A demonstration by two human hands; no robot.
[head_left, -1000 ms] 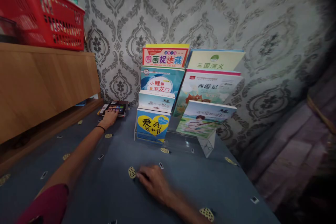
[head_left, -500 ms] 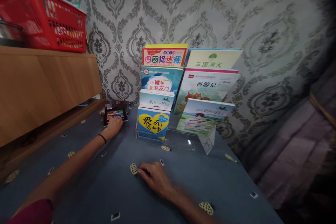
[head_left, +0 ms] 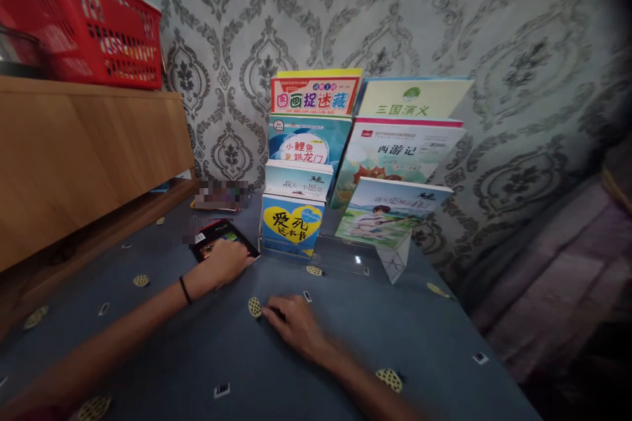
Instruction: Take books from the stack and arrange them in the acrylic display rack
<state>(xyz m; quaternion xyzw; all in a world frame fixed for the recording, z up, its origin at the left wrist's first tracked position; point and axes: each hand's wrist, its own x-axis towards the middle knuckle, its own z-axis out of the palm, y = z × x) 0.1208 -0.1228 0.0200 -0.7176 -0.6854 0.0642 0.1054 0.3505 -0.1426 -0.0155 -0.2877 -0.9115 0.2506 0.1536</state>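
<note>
My left hand (head_left: 228,261) is closed on the right edge of a dark-covered book (head_left: 213,237), which is tilted a little above or against the blue-grey tabletop. Its fingertips are partly out of sight at the book's edge. My right hand (head_left: 292,321) rests on the table with loosely curled fingers and nothing in them, beside a printed yellow lotus pod. Ahead stands a clear acrylic rack (head_left: 395,263) with upright books in two columns. A blue book with a yellow heart (head_left: 292,227) is at its front left, and a book with a painted guitar player (head_left: 390,214) is at the front right.
Further back on the left lies another book or stack (head_left: 220,197), partly blurred out. A wooden cabinet (head_left: 93,158) bounds the left side, with a red plastic basket (head_left: 118,46) on top. Patterned wallpaper (head_left: 227,79) rises behind, and a pale curtain (head_left: 538,263) hangs at the right.
My left hand has drawn the dark book nearer and to the right, away from the things behind it, and the book has turned. My right hand has stayed in place.
</note>
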